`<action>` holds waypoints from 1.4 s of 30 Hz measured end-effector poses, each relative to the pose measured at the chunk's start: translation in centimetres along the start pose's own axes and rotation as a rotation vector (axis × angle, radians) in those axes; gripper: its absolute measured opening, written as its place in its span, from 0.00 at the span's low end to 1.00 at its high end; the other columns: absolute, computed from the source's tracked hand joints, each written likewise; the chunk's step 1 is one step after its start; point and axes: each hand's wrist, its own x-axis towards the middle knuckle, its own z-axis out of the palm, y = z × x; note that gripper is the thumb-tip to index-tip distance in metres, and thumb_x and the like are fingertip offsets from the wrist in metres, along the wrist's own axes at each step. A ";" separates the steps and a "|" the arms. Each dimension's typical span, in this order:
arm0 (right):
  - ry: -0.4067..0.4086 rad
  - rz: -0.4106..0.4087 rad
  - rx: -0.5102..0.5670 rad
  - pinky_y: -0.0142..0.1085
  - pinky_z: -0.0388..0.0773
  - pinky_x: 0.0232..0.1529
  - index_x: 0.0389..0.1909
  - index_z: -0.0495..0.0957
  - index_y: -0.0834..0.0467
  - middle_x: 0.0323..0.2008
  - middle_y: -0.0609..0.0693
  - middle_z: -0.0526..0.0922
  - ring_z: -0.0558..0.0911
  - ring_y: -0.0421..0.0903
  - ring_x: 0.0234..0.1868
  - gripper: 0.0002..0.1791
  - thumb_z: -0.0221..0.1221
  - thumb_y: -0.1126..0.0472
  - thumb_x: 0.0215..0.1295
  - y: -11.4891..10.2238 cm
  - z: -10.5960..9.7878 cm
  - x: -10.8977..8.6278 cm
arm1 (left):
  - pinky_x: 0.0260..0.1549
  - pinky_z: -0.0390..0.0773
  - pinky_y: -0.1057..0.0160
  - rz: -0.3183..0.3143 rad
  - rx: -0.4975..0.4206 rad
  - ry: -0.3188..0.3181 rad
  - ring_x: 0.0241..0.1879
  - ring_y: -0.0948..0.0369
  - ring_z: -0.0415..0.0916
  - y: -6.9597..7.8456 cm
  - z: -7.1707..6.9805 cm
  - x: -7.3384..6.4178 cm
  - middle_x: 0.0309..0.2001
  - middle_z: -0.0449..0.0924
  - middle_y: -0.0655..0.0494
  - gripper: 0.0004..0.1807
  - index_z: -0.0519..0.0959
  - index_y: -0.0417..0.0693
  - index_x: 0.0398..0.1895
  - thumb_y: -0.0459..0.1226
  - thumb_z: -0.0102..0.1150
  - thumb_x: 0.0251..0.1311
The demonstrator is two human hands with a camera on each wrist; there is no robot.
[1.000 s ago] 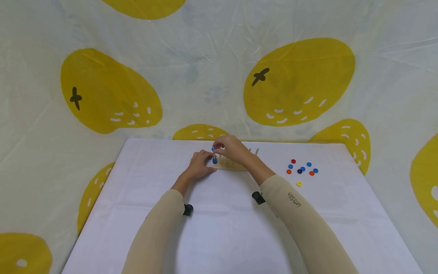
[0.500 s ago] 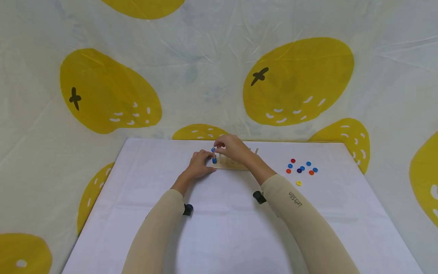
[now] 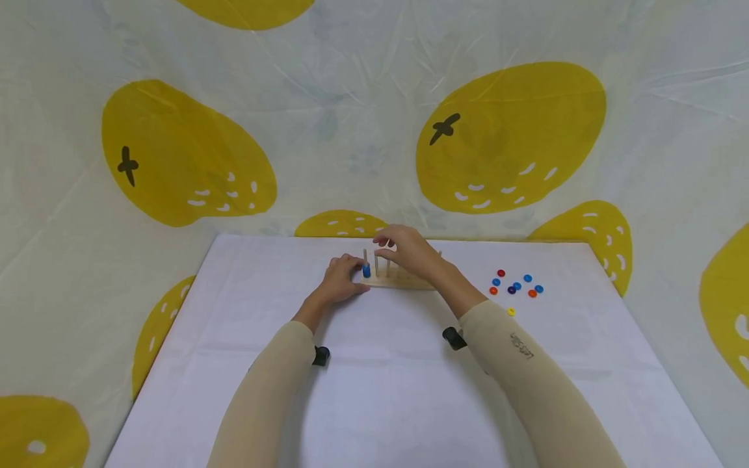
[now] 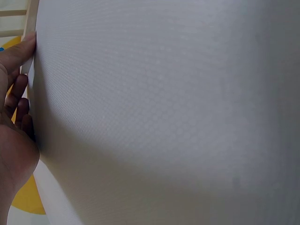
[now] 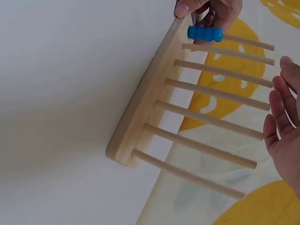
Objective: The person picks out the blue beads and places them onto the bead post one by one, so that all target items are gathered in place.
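A wooden peg rack [image 5: 144, 101] with several upright pegs stands near the table's back edge. Blue ring beads [image 5: 205, 33] are stacked at the base of its leftmost peg, seen sideways in the right wrist view. My left hand [image 3: 338, 281] holds the rack's left end, thumb on the front edge and fingers behind. In the left wrist view the thumb [image 4: 23, 49] presses against the base. Just above the neighbouring pegs is my right hand [image 3: 409, 252], its fingers loosely bent with nothing between them. It hides part of the rack in the head view.
Several loose rings lie right of the rack on the white table [image 3: 386, 390]: a red ring [image 3: 500, 273], a dark ring [image 3: 512, 290], a yellow ring [image 3: 512, 312], plus blue and orange ones. A patterned curtain [image 3: 351, 130] hangs behind the table.
My right hand has let go of a blue bead at the leftmost peg and moved right and slightly up. The bead now sits down on the stack. My left hand stays put.
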 end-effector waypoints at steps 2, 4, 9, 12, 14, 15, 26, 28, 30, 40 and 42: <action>0.015 -0.005 0.001 0.43 0.81 0.55 0.56 0.83 0.59 0.51 0.54 0.85 0.82 0.51 0.50 0.18 0.67 0.56 0.69 0.2 -0.3 -0.5 | 0.69 0.65 0.49 0.003 0.007 0.001 0.65 0.48 0.63 -0.1 0.0 0.1 0.61 0.75 0.50 0.33 0.78 0.49 0.65 0.45 0.77 0.57; 0.043 -0.021 0.003 0.44 0.81 0.56 0.56 0.83 0.59 0.51 0.54 0.85 0.82 0.53 0.51 0.18 0.68 0.57 0.68 0.4 -0.7 -1.1 | 0.70 0.65 0.49 -0.002 0.009 -0.001 0.65 0.48 0.63 -0.1 0.0 0.1 0.61 0.75 0.50 0.33 0.77 0.49 0.66 0.45 0.77 0.57; 0.124 -0.032 0.005 0.47 0.81 0.56 0.55 0.83 0.58 0.50 0.54 0.84 0.82 0.54 0.51 0.18 0.69 0.59 0.67 1.3 -1.7 -3.0 | 0.70 0.65 0.50 -0.003 0.008 0.010 0.65 0.49 0.64 -0.1 0.0 0.2 0.61 0.75 0.50 0.34 0.77 0.48 0.66 0.44 0.77 0.57; 0.159 -0.013 0.003 0.48 0.82 0.55 0.56 0.83 0.58 0.50 0.53 0.83 0.82 0.53 0.51 0.18 0.69 0.59 0.66 2.1 -2.4 -4.4 | 0.70 0.65 0.50 0.003 0.006 0.016 0.65 0.49 0.64 -0.1 -0.1 0.1 0.61 0.76 0.50 0.33 0.77 0.48 0.66 0.44 0.77 0.57; 0.184 -0.002 0.004 0.49 0.82 0.55 0.55 0.83 0.58 0.49 0.53 0.83 0.81 0.52 0.50 0.18 0.70 0.60 0.66 2.6 -2.9 -5.3 | 0.70 0.65 0.49 0.008 0.008 0.017 0.66 0.48 0.64 -0.1 -0.1 0.1 0.61 0.76 0.49 0.34 0.78 0.47 0.66 0.44 0.77 0.57; 0.200 -0.001 0.006 0.49 0.83 0.54 0.55 0.83 0.58 0.49 0.53 0.84 0.82 0.52 0.50 0.18 0.70 0.60 0.66 2.8 -3.1 -5.8 | 0.70 0.64 0.49 0.008 0.007 0.017 0.66 0.48 0.64 -0.2 -0.1 0.1 0.61 0.75 0.49 0.34 0.78 0.47 0.66 0.44 0.77 0.57; 0.353 0.027 -0.020 0.50 0.82 0.46 0.51 0.84 0.62 0.45 0.55 0.85 0.83 0.53 0.45 0.17 0.72 0.66 0.61 7.9 -4.1 -10.9 | 0.69 0.65 0.49 0.019 0.000 0.016 0.65 0.48 0.65 -0.2 -0.2 0.0 0.61 0.76 0.49 0.33 0.78 0.47 0.65 0.43 0.77 0.56; 0.342 0.056 -0.025 0.51 0.82 0.47 0.51 0.83 0.62 0.45 0.56 0.85 0.83 0.54 0.46 0.16 0.71 0.66 0.62 8.9 -4.2 -11.7 | 0.70 0.65 0.49 0.015 -0.001 0.017 0.65 0.48 0.64 -0.2 -0.2 0.0 0.61 0.76 0.49 0.33 0.78 0.47 0.65 0.43 0.78 0.56; 0.326 0.086 -0.033 0.52 0.81 0.49 0.51 0.83 0.62 0.46 0.56 0.85 0.83 0.54 0.48 0.16 0.70 0.66 0.63 9.9 -4.3 -12.6 | 0.70 0.65 0.49 0.013 0.001 0.016 0.66 0.48 0.64 -0.2 -0.2 0.0 0.61 0.76 0.49 0.33 0.78 0.47 0.65 0.44 0.77 0.56; 0.194 0.272 -0.036 0.58 0.78 0.56 0.56 0.82 0.64 0.52 0.61 0.85 0.81 0.60 0.52 0.18 0.68 0.65 0.66 14.0 -4.1 -16.0 | 0.68 0.66 0.49 0.038 0.005 0.017 0.64 0.47 0.65 0.1 -0.1 -0.2 0.60 0.77 0.48 0.33 0.79 0.46 0.64 0.43 0.78 0.56; 0.171 0.298 -0.032 0.60 0.76 0.59 0.57 0.82 0.64 0.53 0.63 0.84 0.80 0.62 0.53 0.19 0.67 0.66 0.67 14.6 -4.0 -16.5 | 0.69 0.66 0.49 0.036 0.002 0.013 0.64 0.47 0.65 0.1 -0.1 -0.3 0.61 0.77 0.48 0.33 0.78 0.47 0.64 0.44 0.78 0.56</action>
